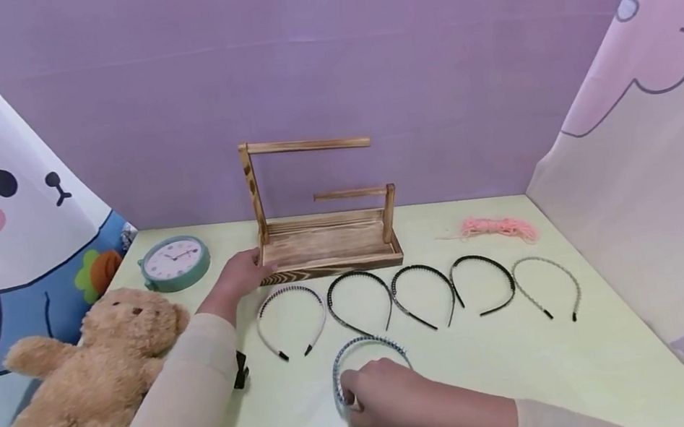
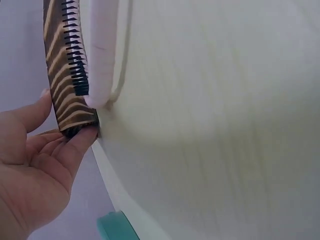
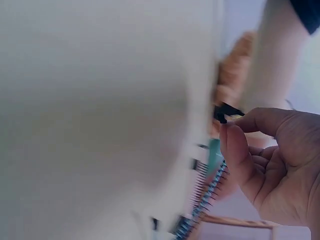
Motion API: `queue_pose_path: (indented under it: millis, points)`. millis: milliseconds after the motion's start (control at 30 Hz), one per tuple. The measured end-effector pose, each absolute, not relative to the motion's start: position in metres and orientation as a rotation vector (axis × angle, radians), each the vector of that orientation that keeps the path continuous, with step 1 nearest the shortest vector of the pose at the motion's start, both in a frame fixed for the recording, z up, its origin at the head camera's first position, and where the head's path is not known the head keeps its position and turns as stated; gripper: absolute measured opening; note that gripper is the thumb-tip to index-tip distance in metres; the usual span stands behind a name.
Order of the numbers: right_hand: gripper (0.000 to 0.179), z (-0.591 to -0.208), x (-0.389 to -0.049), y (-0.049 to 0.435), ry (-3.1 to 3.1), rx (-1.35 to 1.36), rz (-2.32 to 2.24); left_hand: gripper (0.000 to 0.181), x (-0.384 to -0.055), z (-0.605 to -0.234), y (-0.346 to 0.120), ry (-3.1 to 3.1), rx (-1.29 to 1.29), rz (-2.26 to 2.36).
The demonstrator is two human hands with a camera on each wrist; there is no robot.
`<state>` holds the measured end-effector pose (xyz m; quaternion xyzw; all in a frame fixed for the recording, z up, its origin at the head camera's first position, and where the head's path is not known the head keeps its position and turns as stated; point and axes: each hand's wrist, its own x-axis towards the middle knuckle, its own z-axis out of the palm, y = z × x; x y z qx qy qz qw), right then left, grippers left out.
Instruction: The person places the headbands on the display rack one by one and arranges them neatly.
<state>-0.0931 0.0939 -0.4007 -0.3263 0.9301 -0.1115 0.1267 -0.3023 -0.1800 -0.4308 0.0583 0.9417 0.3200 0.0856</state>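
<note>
My left hand (image 1: 242, 275) grips the front left corner of a wooden rack (image 1: 330, 270). In the left wrist view, the thumb lies along one side of its striped wood (image 2: 75, 107), with the fingers curled at the end. Nearer me, my right hand (image 1: 386, 397) pinches a blue toothed headband (image 1: 360, 341) by its left side, with the arch toward the rack. Part of that headband is hidden behind the hand. Just in front of the rack lies a pale pink headband (image 1: 287, 290) with dark teeth, close to my left hand.
Several black and grey headbands (image 1: 418, 268) continue that row to the right. A bundle of pink cord (image 1: 501, 226) lies at the back right. A green round clock (image 1: 201, 262) and a brown teddy bear (image 1: 90, 380) are at left. Curtains border the table.
</note>
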Motion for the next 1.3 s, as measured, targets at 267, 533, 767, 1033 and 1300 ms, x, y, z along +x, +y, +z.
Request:
queue_pose_path:
  millis: [267, 533, 767, 1033, 1300]
  points:
    - [0.015, -0.355, -0.099, 0.115, 2.766, -1.006, -0.5, 0.063, -0.302, -0.43, -0.182, 2.789, 0.161, 0.959]
    - [0.014, -0.328, -0.113, 0.126, 2.859, -0.959, -0.677, 0.06, -0.303, -0.431, -0.18, 2.799, 0.123, 0.964]
    - [0.01, -0.32, -0.133, 0.128, 2.984, -0.946, -0.805, 0.059, -0.303, -0.428, -0.178, 2.792, 0.081, 0.978]
    - [0.006, -0.332, -0.17, 0.12, 3.041, -0.99, -0.947, 0.06, -0.303, -0.426, -0.177, 2.778, 0.042, 0.968]
    - [0.011, -0.348, -0.217, 0.107, 3.021, -1.004, -1.107, 0.057, -0.303, -0.426, -0.175, 2.77, 0.029, 0.992]
